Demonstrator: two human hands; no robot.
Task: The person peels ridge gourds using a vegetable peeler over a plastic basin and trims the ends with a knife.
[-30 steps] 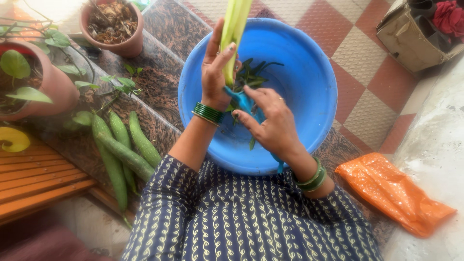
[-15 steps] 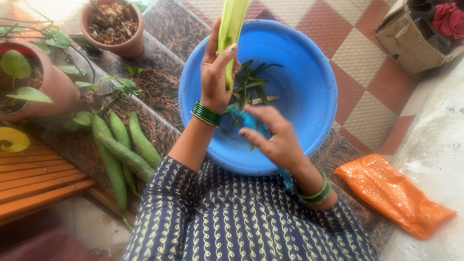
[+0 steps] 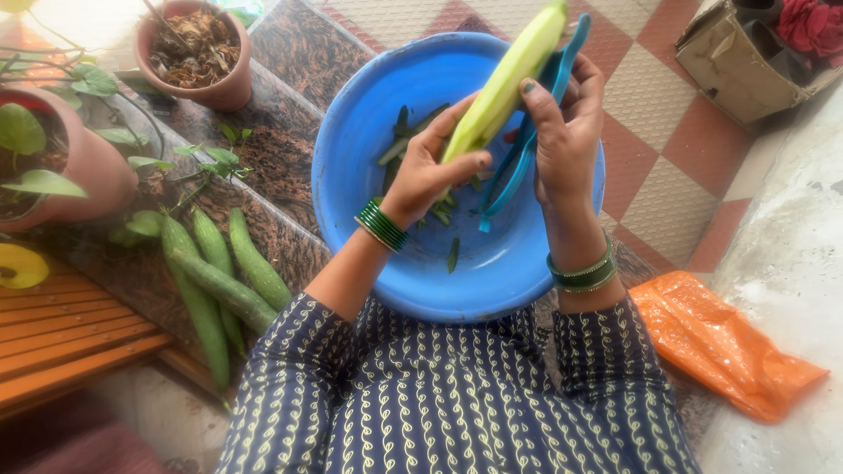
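Note:
My left hand [image 3: 428, 172] grips the lower end of a long pale green peeled gourd [image 3: 507, 81], which slants up to the right over a big blue plastic tub [image 3: 369, 123]. My right hand [image 3: 562, 132] holds a blue peeler [image 3: 527, 145] against the gourd's upper part. Dark green peel strips [image 3: 399, 145] lie in the bottom of the tub. Both wrists wear green bangles.
Several unpeeled green gourds [image 3: 219, 272] lie on the dark stone step at left. Clay plant pots [image 3: 189, 53] stand at upper left, with a wooden bench [image 3: 70, 333] below. An orange plastic bag [image 3: 729, 351] lies at right, a cardboard box [image 3: 746, 61] at top right.
My right hand with the peeler has swung from the gourd's lower end up to its upper part. My left hand tilted the gourd from upright to slanting right.

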